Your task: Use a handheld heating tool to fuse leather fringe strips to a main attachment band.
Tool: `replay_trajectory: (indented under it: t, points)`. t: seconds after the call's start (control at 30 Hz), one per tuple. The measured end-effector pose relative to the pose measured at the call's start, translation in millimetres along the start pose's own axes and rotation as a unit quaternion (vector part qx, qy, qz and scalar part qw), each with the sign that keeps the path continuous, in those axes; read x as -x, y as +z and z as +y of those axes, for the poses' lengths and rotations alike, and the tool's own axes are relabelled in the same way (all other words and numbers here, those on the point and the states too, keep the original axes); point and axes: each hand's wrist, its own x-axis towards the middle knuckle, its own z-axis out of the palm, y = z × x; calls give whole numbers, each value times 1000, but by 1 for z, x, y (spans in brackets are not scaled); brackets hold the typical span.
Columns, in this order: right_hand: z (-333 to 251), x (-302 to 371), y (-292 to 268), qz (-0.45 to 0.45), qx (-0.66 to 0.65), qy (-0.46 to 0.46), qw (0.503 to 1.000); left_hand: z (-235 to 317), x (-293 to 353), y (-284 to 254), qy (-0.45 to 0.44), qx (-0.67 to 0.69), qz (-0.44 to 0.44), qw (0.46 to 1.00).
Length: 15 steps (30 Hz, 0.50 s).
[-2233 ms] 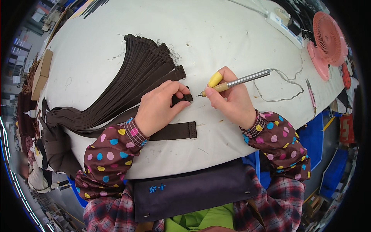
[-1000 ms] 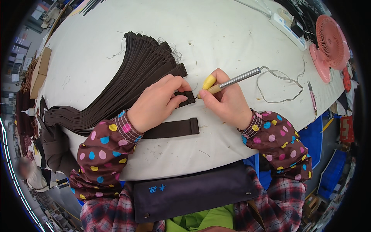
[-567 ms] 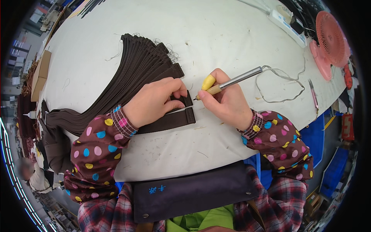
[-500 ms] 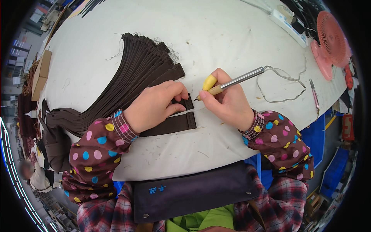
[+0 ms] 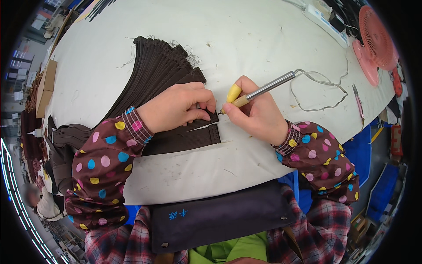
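My left hand is closed, thumb and forefinger pinched over the end of a dark brown strap. Another brown strap lies just nearer to me, its stitched end pointing right. A fanned stack of similar straps spreads beyond and beneath my left hand, with loose threads at its far ends. In my right hand is a corded soldering iron, gripped low like a pen. A yellow finger cot covers one fingertip. The iron's thin tip is at the right edge of the pinched strap; whether they touch, I cannot tell.
A pale cloth-covered table lies under everything. Its far right side holds a pink fan, a white power strip and pink-handled tweezers. The iron's grey cord loops nearby. A cardboard box stands at the left edge.
The iron's tip has come closer to the strap end. My left fingers have shifted and now cover more of that end. The whole view has shifted slightly.
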Motion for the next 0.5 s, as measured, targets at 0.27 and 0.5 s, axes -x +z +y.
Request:
replay_trajectory:
  t: [0.27, 0.5]
  points:
    - [-4, -1, 0, -26, 30, 7, 999, -1, -5, -5, -6, 12, -49, 999]
    - [-2, -1, 3, -21, 17, -10, 1000, -4, 3, 2, 4, 14, 25, 1000]
